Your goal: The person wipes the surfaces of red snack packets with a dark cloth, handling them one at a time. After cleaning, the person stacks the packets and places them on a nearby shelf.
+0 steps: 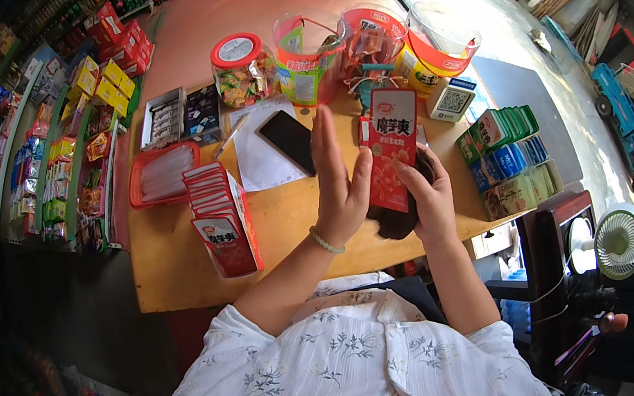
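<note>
My right hand (435, 198) grips the lower right side of a flat red snack packet (394, 145), its thumb across the front. The packet is tilted and bears printed writing. My left hand (340, 188) is raised just left of it, fingers straight and thumb apart, the thumb tip at the packet's left edge; whether they touch I cannot tell. Behind the packet and right hand is a dark brown item (399, 225), mostly hidden. Left of my left forearm, a red display box (244, 228) stands on the wooden table (293, 245), filled with a row of similar red packets.
A black smartphone (288, 140) lies on white paper (256, 167). Around it are a red basket (136, 192), a candy jar (236, 49), clear plastic buckets (297, 33) and a printed-code stand (452, 99). Green, blue and pale packet boxes (507, 161) line the right edge.
</note>
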Motion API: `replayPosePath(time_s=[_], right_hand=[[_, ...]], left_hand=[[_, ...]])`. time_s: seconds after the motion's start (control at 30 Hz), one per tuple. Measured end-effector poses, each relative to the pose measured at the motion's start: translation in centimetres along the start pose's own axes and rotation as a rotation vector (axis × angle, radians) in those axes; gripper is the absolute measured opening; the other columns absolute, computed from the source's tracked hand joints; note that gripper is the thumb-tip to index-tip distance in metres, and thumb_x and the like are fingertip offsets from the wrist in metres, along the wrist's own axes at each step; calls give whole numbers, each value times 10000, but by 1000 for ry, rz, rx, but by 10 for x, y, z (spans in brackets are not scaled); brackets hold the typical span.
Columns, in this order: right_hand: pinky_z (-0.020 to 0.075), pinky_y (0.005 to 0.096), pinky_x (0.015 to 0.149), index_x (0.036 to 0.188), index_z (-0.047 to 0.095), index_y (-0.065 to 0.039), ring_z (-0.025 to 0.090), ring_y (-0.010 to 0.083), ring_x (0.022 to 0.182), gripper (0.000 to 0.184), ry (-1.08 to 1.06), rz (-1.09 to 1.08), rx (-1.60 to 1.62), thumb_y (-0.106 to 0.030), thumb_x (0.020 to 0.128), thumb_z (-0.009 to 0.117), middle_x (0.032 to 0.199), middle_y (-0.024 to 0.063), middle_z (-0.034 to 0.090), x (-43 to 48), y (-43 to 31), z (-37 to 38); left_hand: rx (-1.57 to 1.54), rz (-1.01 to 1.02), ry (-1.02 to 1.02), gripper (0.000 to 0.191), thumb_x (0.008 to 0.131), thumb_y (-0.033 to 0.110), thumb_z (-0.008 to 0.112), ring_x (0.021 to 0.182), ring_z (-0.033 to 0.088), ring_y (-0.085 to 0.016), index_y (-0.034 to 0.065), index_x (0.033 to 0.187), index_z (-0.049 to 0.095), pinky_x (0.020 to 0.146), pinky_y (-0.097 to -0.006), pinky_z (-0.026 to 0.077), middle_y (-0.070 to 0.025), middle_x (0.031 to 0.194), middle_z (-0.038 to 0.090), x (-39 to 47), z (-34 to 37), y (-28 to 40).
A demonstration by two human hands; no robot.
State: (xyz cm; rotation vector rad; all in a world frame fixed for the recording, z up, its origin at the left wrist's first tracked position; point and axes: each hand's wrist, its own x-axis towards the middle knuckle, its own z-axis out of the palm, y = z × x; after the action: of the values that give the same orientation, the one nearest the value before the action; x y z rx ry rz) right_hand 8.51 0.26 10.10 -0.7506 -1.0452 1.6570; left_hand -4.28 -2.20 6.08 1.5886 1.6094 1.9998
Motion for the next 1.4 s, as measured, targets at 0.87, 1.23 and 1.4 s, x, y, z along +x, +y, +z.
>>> replayPosePath(time_s=[0.87,1.23,1.4], right_hand=[[553,272,785,1251,576,-21,661,157,953,291,-199,149,33,-188,1022,509,1122,93,658,22,4,-5],[554,287,768,1261,555,5,667,180,937,315,-164,156,-22,-187,1027,470,1116,117,658,4,3,-23],[551,273,751,1228,587,-7,665,151,893,284,-149,151,-22,-180,1016,509,1097,99,670,0,6,-24]], left_hand=[[-1798,-644,31,755,939,440,565,1454,255,-326,4,1489,285,1190,-504,222,-220,1545,292,46,-75,18],[-1812,-706,56,575,954,453,547,1371,408,-296,83,1388,473,1132,-534,317,-152,1435,477,51,-81,14],[-1862,-636,42,697,949,452,549,1436,297,-326,10,1453,357,1199,-525,187,-216,1499,378,51,-83,15]])
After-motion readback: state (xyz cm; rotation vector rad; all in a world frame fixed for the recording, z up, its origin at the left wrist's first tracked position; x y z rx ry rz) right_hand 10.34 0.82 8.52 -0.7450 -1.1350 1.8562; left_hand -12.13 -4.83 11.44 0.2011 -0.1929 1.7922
